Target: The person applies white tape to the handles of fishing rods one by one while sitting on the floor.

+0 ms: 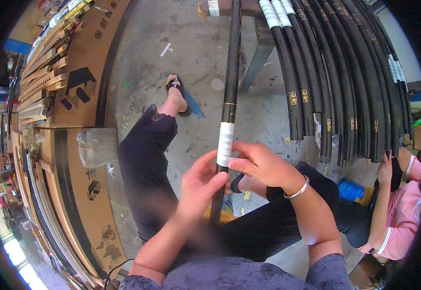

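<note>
A long black rod (229, 82) with thin gold rings runs down the middle of the view toward my lap. White tape (225, 137) is wrapped round it in overlapping bands. Just below the tape, my left hand (201, 183) is closed round the rod, thumb on top. My right hand (261, 164), with a silver bangle (299, 188) at the wrist, pinches the lower edge of the white tape between thumb and forefinger. Its other fingers are partly hidden behind the rod.
Several similar black rods (338, 87), some white-taped, lie side by side on a stand (258, 60) at the right. A co-worker in a striped shirt (401, 217) has a hand (385, 169) by their near ends. Cardboard boxes (82, 193) and wooden strips (46, 72) line the left.
</note>
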### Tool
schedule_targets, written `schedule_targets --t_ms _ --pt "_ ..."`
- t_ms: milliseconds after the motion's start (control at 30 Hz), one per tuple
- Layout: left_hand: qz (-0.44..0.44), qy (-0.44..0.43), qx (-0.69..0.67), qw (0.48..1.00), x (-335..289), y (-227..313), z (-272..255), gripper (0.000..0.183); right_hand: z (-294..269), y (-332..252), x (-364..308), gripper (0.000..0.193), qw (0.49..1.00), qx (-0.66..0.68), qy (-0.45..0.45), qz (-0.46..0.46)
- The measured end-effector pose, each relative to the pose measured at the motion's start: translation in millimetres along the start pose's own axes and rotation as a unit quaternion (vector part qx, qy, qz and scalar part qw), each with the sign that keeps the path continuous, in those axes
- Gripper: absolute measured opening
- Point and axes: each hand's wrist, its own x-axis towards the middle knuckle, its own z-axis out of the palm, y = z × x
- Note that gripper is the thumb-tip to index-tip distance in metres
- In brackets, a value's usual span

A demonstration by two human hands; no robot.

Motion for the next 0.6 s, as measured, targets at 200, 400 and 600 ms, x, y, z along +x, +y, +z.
schedule_targets --t_ms 200,400,600 --pt "0.043 -0.029 0.048 0.998 -1.9 -6.6 1.0 0.047 -2.0 -6.2 3.1 0.033 0.997 -0.043 -0.044 0.04" --pt "-0.046 -0.034 -0.056 0.997 -3.2 2.3 -2.2 0.048 -6.9 -5.9 -2.7 0.039 0.998 -0.024 -0.017 0.048" --pt "0.093 0.038 0.275 0.956 3.5 -16.8 -3.3 0.056 -1.7 -12.7 2.5 0.039 0.995 -0.091 0.002 0.037"
